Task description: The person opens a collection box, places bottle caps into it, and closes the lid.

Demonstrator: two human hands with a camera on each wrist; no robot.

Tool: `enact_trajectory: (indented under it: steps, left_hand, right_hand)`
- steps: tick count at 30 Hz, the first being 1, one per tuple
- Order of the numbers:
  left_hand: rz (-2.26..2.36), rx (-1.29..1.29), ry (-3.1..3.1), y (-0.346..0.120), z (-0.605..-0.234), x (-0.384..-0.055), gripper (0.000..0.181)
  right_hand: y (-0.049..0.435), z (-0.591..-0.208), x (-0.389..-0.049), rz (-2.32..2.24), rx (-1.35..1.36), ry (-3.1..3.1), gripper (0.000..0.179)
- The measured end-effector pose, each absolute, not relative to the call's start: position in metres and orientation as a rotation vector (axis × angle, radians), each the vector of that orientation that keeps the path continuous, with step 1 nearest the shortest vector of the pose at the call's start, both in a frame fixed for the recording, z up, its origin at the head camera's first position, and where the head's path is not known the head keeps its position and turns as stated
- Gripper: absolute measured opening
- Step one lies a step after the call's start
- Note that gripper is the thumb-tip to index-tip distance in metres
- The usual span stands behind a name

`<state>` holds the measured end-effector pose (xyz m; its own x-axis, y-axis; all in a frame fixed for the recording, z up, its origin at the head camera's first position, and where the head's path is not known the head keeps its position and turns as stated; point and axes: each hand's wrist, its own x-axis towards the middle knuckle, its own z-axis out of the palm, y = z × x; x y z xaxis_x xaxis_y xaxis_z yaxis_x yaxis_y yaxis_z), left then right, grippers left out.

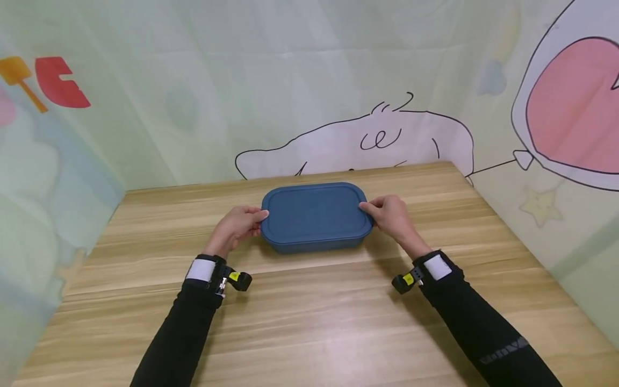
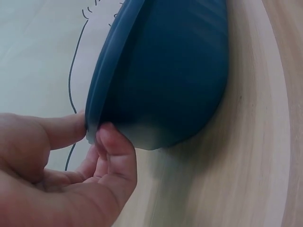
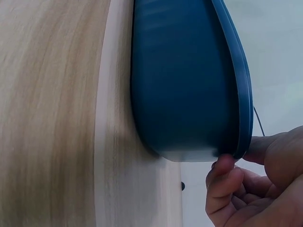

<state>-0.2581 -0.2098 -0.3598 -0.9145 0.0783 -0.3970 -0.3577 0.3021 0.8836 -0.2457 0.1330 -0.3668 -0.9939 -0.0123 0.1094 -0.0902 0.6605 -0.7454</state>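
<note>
A blue rectangular lunch box (image 1: 316, 215) with rounded corners and a flat lid is near the back of the wooden table. At its left end, my left hand (image 1: 240, 223) pinches the rim, thumb on top and fingers beneath. My right hand (image 1: 390, 216) pinches the rim at the opposite end in the same way. In the left wrist view, the thumb and curled index finger of the left hand (image 2: 94, 165) grip the lid edge. The right wrist view has the right hand (image 3: 258, 182) gripping the rim, with the box's smooth side (image 3: 184, 90) facing the camera.
The wooden table (image 1: 309, 322) reaches back to a pale curtain (image 1: 203, 97) printed with cartoon drawings. Further curtain panels stand along the left and right table edges. Each wrist wears a strapped camera, and black sleeves cover both forearms.
</note>
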Motion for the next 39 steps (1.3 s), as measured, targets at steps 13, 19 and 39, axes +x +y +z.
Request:
enact_trajectory:
  steps: [13,19,39]
  left_hand:
    - [1.681,-0.196,2.122,-0.214,-0.358,-0.262,0.036]
    - [1.718,-0.182,2.056,-0.217,-0.360,-0.266,0.032]
    - [1.640,-0.376,2.223,-0.203,-0.349,-0.300,0.042]
  right_hand:
    - [0.139,-0.359,-0.250,1.558,-0.024,-2.815,0.035]
    - [0.144,-0.355,-0.253,1.646,-0.011,-2.891,0.037]
    - [0.134,-0.354,-0.293,1.651,-0.171,-2.833,0.038]
